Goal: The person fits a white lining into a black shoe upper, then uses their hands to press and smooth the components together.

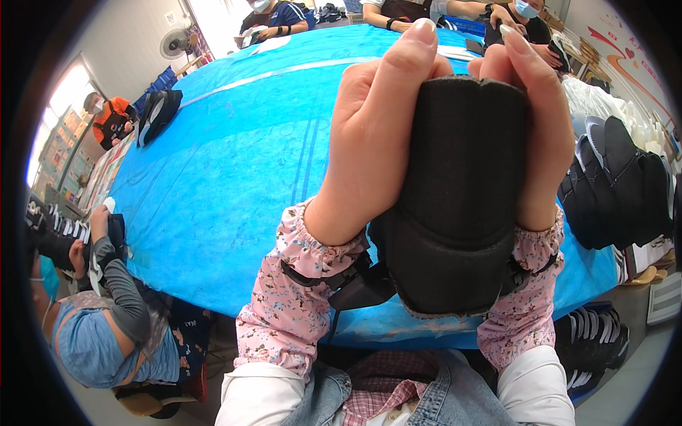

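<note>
Raised close in front of me is a black shoe upper (pixel 458 206), upright, with a curved seam across its lower part and a rounded bottom end. My left hand (pixel 373 138) grips its left side, fingers curled behind it and thumb pointing up at the top edge. On the opposite side my right hand (pixel 543 124) holds it the same way. Most fingertips are hidden behind the piece. Floral pink sleeve covers (pixel 284 305) and dark wrist straps are on both my forearms.
A blue-covered table (pixel 234 170) spreads ahead. Stacked black shoe uppers (pixel 618 177) stand at its right edge, more dark shoe pieces (pixel 590 341) below. Another dark stack (pixel 158 113) sits far left. A co-worker (pixel 117 334) handles shoe parts at near left; others sit around the far side.
</note>
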Tool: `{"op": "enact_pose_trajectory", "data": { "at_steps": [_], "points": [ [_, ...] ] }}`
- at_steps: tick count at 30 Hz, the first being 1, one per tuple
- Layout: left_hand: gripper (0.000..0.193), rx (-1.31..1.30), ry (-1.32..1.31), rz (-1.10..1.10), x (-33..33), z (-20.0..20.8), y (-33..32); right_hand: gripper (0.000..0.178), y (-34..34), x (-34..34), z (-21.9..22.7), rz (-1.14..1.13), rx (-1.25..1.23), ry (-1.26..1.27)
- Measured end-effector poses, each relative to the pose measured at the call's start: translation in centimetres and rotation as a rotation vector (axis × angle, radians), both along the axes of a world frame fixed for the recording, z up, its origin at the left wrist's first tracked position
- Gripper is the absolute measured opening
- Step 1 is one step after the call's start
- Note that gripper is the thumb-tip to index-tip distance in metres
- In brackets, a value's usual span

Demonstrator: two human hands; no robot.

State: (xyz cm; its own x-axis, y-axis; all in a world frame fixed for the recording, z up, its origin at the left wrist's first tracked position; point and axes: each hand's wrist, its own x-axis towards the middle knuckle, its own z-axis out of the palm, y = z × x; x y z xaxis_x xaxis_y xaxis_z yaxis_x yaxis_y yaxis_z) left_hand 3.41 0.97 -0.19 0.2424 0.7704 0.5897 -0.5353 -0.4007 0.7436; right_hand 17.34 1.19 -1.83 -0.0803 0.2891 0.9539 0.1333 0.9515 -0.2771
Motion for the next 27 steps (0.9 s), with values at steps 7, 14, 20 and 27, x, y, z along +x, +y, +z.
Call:
{"op": "enact_pose_trajectory", "data": {
  "at_steps": [7,14,20,27],
  "points": [
    [0.047,-0.019,0.003,-0.055,-0.17,-0.1,0.16,0.028,-0.3,0.06,0.28,0.398,-0.283,0.214],
    [0.047,0.056,0.007,-0.062,-0.1,-0.53,0.76,0.025,-0.2,-0.06,-0.03,0.07,-0.105,0.103],
    [0.046,-0.011,-0.014,-0.036,-0.02,-0.15,0.03,0.025,-0.21,-0.11,0.03,0.137,-0.134,0.129],
    [0.046,0.066,0.019,-0.037,-0.21,-0.37,0.73,0.029,-0.53,0.21,0.56,0.343,-0.301,0.246]
  ]
}}
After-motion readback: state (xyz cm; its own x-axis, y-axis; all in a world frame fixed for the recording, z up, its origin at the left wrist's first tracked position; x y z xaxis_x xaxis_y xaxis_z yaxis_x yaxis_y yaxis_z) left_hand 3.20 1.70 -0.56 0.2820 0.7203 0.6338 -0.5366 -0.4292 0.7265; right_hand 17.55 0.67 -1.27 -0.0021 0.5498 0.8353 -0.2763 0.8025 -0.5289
